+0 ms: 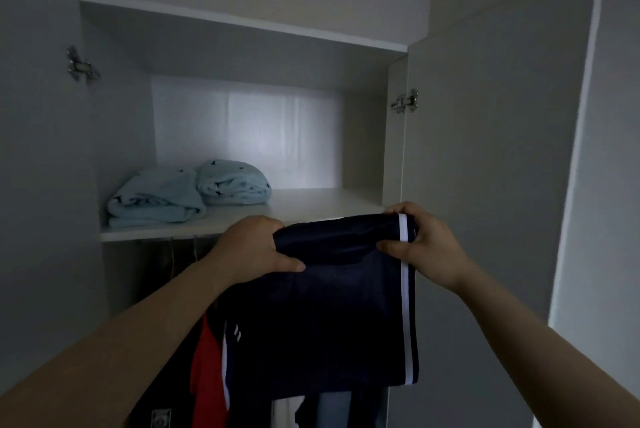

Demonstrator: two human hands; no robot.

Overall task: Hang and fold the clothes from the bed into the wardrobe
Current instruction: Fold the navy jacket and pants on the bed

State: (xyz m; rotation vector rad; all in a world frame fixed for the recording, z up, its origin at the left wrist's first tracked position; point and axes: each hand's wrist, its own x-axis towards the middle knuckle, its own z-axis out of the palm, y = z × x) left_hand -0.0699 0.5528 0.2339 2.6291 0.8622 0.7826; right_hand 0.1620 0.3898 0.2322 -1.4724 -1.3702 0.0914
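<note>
The shorts (332,316) are dark navy with a white stripe (406,289) down one side. Two folded bundles (156,195) on the shelf (311,206) are pale blue, dotted with small dark marks. The wardrobe (485,150) is white, its hinges (405,102) silver. Below hang a red garment (204,368), a white one (284,410) and a faded blue one (334,408).

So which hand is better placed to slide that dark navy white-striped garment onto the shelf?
Probably the right hand: it grips the dark navy white-striped garment beside the bare end of the white shelf. The left hand sits nearer the folded pale blue towels.
</note>
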